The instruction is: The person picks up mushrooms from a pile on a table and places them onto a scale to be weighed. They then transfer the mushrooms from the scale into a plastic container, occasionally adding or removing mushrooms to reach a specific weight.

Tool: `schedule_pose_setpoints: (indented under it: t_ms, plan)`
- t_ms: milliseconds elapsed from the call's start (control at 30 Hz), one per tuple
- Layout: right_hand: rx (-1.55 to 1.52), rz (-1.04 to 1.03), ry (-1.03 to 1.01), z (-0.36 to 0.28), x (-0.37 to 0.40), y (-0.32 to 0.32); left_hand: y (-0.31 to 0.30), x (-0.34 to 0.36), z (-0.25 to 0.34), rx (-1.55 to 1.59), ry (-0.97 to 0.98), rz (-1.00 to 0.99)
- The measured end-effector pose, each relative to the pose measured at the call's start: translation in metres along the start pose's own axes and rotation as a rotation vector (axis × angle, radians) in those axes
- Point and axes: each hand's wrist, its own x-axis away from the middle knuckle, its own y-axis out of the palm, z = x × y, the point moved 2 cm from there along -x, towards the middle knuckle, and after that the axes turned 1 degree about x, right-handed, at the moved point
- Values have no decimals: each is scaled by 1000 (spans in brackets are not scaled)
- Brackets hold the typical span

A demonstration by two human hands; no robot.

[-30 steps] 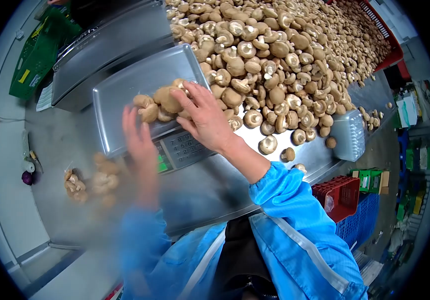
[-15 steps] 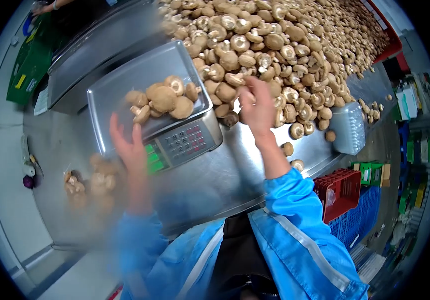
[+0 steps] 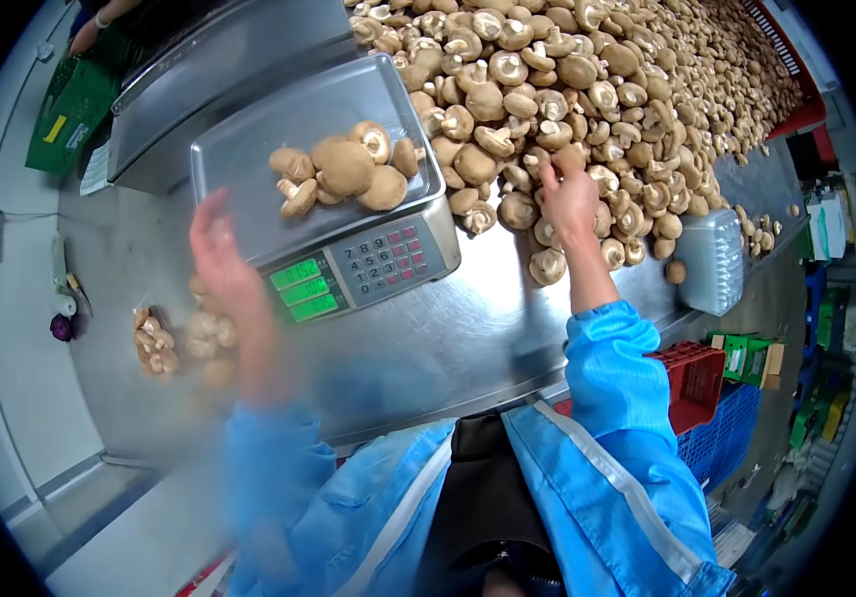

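Several brown mushrooms [image 3: 346,167] lie on the metal pan [image 3: 249,149] of a scale with a lit green display [image 3: 303,289]. My left hand [image 3: 224,254] is at the pan's near left edge, fingers apart, holding nothing; it is partly blurred. At the edge of a big mushroom heap [image 3: 547,80], my right hand [image 3: 569,194] has its fingers closed around a brown mushroom [image 3: 569,159]. Beside the heap stands a stack of clear plastic trays [image 3: 713,264].
Mushroom groups [image 3: 154,343] sit on the steel table [image 3: 418,348] at the left, partly blurred. Red crate [image 3: 688,383] and blue crate [image 3: 721,438] stand below right. Another person's arm [image 3: 99,22] is by a green crate [image 3: 75,114] at upper left.
My right hand has moved right along the heap and closed on a mushroom. My left hand has shifted left, off the display. The view has shifted slightly.
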Motion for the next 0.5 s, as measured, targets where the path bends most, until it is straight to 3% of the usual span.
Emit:
schedule_pose_setpoints:
  t_ms: [67, 167, 233, 300, 367, 400, 500]
  plan:
    - [-249, -29, 60, -8, 15, -12, 2, 5, 3, -1, 4, -29]
    - [-541, -184, 39, -31, 56, -21, 17, 35, 17, 310, -230, -261]
    - [-620, -357, -204, -66, 97, -19, 41, 62, 25, 718, -546, -492]
    - [-657, -518, -544, -93, 119, -11, 61, 83, 31, 892, -1005, -558]
    - [-652, -629, -514, -117, 130, -14, 62, 86, 21, 854, -1024, -702]
    - [-630, -601, -492, -118, 131, -14, 62, 81, 27, 848, -1026, -622]
    - [-594, -475, -438, -112, 120, -17, 53, 38, 26, 785, -695, -497]
